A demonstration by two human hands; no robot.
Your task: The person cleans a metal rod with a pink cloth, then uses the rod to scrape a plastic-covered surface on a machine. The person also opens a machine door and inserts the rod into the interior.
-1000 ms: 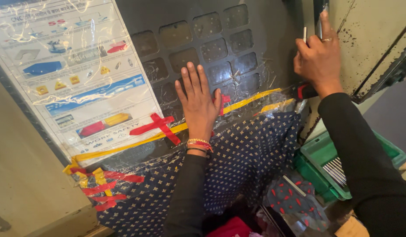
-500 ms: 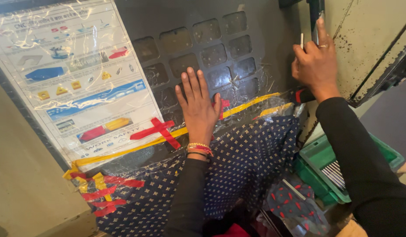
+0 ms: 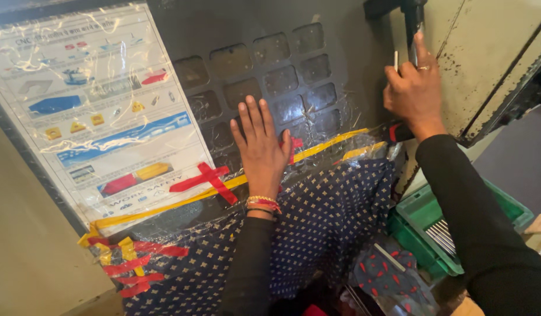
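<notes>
Centrally, the left hand lies flat, fingers spread, on the dark machine door. Rightward, the right hand grips the black door handle, fingers closed.

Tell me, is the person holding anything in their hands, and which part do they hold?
The right hand grips the dark door handle near its lower part, with a thin white stick poking up between the fingers. The left hand holds nothing; it lies flat on the dark panel.

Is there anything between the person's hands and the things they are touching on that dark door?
Nothing visible. The left hand lies flat on the dark panel, on the clear plastic film taped over it. The right hand is closed round the black handle at the door's edge, with a thin white stick between its fingers.
</notes>
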